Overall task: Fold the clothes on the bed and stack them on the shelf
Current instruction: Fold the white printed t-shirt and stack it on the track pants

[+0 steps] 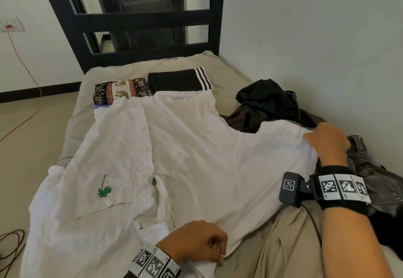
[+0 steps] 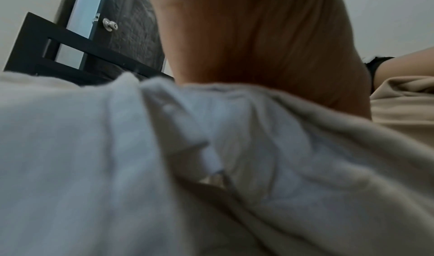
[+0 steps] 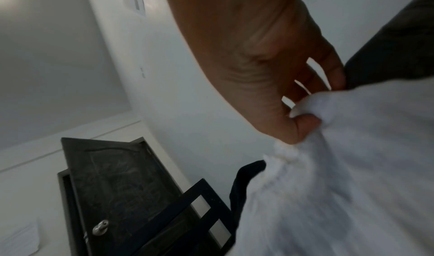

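So I've got the white shirt (image 1: 196,157) spread flat across the bed (image 1: 229,74), covering most of it. My left hand (image 1: 196,242) is curled down at the near hem, pinching the edge of the cloth, and my right hand (image 1: 327,142) has its thumb and fingers clamped on a bunched corner over by the wall, which the right wrist view shows nicely. Up near the headboard (image 1: 130,18) sit two folded pieces side by side, an elephant-print cloth (image 1: 120,91) and black striped shorts (image 1: 178,80). A dark pile of clothes (image 1: 268,105) lies just beyond my right hand.
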Available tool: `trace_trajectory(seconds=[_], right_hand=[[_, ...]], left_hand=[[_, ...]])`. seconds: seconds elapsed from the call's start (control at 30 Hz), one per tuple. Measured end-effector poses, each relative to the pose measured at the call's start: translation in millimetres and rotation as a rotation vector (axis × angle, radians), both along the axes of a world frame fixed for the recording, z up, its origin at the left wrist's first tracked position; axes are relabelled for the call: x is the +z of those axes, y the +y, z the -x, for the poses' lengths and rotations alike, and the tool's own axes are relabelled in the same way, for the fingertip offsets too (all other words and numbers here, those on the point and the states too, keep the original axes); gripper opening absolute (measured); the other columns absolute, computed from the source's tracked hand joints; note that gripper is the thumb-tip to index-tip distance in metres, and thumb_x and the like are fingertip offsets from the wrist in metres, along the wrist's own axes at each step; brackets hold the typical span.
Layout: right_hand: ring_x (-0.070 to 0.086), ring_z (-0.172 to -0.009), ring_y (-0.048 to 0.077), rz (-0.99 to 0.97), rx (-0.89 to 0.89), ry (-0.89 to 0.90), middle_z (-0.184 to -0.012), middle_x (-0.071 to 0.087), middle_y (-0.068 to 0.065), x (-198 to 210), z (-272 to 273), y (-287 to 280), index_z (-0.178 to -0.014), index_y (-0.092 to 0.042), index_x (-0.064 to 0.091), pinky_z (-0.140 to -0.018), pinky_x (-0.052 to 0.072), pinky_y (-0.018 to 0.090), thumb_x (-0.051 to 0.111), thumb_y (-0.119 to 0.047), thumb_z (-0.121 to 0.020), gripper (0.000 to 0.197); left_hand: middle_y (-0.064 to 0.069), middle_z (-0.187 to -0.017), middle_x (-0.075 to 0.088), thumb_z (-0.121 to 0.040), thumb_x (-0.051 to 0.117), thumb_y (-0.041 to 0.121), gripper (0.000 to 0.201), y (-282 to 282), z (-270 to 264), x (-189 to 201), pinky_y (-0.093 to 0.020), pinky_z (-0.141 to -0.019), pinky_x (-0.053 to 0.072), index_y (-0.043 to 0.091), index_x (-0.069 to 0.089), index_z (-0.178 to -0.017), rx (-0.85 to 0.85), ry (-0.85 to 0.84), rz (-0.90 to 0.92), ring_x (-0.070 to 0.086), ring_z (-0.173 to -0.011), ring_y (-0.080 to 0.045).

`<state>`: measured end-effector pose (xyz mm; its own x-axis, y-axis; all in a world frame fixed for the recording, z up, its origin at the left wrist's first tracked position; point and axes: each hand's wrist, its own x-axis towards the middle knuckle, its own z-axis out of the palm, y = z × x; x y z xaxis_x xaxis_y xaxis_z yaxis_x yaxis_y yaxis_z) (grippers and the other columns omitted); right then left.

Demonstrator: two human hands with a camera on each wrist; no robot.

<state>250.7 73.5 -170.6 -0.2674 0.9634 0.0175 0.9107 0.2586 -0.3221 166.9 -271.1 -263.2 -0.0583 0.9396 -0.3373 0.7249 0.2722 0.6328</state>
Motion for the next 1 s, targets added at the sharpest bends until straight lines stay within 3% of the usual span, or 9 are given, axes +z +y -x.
trace_trajectory(seconds=[0.1, 0.2, 0.27, 0.33, 0.4, 0.5, 0.57, 0.7, 1.0], right_hand=[[0.048, -0.118, 0.044, -0.001, 0.093, -0.049, -0.124, 0.055, 0.025, 2, 3, -3, -0.117, -0.002, 0.059, -0.098, 0.040, 0.050, 0.054, -0.014, -0.089, 0.031], [0.049, -0.116, 0.038, -0.041, 0.331, 0.181, -0.118, 0.057, 0.017, 5, 16, -8, -0.109, -0.010, 0.058, -0.096, 0.042, 0.049, 0.057, -0.023, -0.092, 0.021], [0.053, -0.109, 0.026, 0.153, 0.485, 0.347, -0.112, 0.057, 0.007, 6, 22, -18, -0.112, -0.015, 0.056, -0.089, 0.045, 0.039, 0.067, -0.033, -0.088, 0.032], [0.052, -0.100, 0.019, 0.252, 0.563, 0.253, -0.104, 0.055, 0.000, 0, 26, -24, -0.110, -0.024, 0.055, -0.086, 0.046, 0.035, 0.079, -0.042, -0.076, 0.045], [0.054, -0.090, 0.022, 0.163, 0.591, 0.120, -0.088, 0.056, 0.000, -7, 30, -23, -0.092, -0.025, 0.058, -0.080, 0.048, 0.036, 0.082, -0.036, -0.074, 0.031], [0.057, -0.071, 0.025, 0.017, 0.533, 0.166, -0.073, 0.061, 0.006, -6, 27, -20, -0.075, -0.015, 0.064, -0.070, 0.046, 0.033, 0.072, -0.017, -0.084, 0.012], [0.059, -0.077, 0.031, -0.086, 0.425, 0.167, -0.085, 0.065, 0.015, -2, 22, -18, -0.087, -0.005, 0.068, -0.071, 0.047, 0.036, 0.064, -0.013, -0.088, 0.009], [0.059, -0.092, 0.040, -0.148, 0.203, 0.118, -0.099, 0.064, 0.022, -1, 13, -12, -0.097, -0.002, 0.065, -0.072, 0.041, 0.036, 0.054, -0.012, -0.090, 0.017], [0.057, -0.103, 0.045, -0.083, 0.152, 0.121, -0.112, 0.062, 0.027, -3, 8, -7, -0.111, 0.000, 0.066, -0.081, 0.045, 0.042, 0.053, -0.021, -0.097, 0.029]], left_hand=[[0.016, -0.071, 0.053, -0.082, 0.071, 0.036, 0.017, 2, -2, 0, -0.011, -0.066, 0.035, 0.024, 0.066, -0.093, -0.032, -0.018, 0.035, 0.049, -0.068, 0.004], [0.014, -0.075, 0.055, -0.078, 0.073, 0.042, 0.023, 6, -2, 2, -0.019, -0.067, 0.039, 0.028, 0.063, -0.093, 0.037, -0.008, 0.043, 0.051, -0.071, 0.000], [0.013, -0.077, 0.054, -0.074, 0.073, 0.047, 0.032, 8, -4, 5, -0.018, -0.063, 0.036, 0.030, 0.057, -0.094, 0.091, 0.074, 0.040, 0.050, -0.072, -0.002], [0.013, -0.073, 0.049, -0.075, 0.071, 0.045, 0.033, 10, -9, 3, -0.021, -0.063, 0.034, 0.028, 0.054, -0.097, 0.082, 0.204, 0.037, 0.049, -0.075, -0.007], [0.013, -0.073, 0.048, -0.080, 0.066, 0.036, 0.023, 12, -14, 0, -0.024, -0.068, 0.036, 0.026, 0.059, -0.099, 0.072, 0.269, 0.022, 0.049, -0.079, -0.009], [0.013, -0.072, 0.053, -0.081, 0.069, 0.034, 0.022, 12, -13, -2, -0.018, -0.066, 0.037, 0.024, 0.066, -0.100, 0.073, 0.124, 0.051, 0.049, -0.072, -0.002], [0.016, -0.071, 0.055, -0.080, 0.072, 0.036, 0.024, 8, -10, 0, -0.015, -0.069, 0.038, 0.024, 0.068, -0.100, 0.040, -0.016, 0.084, 0.050, -0.069, 0.002], [0.019, -0.069, 0.056, -0.081, 0.071, 0.034, 0.019, 3, -10, 2, -0.017, -0.076, 0.040, 0.024, 0.069, -0.097, -0.024, -0.058, 0.083, 0.051, -0.069, 0.006], [0.013, -0.082, 0.061, -0.085, 0.059, 0.029, 0.011, 8, -11, 8, -0.010, -0.069, 0.034, 0.030, 0.067, -0.093, -0.023, -0.073, 0.127, 0.050, -0.068, 0.002]])
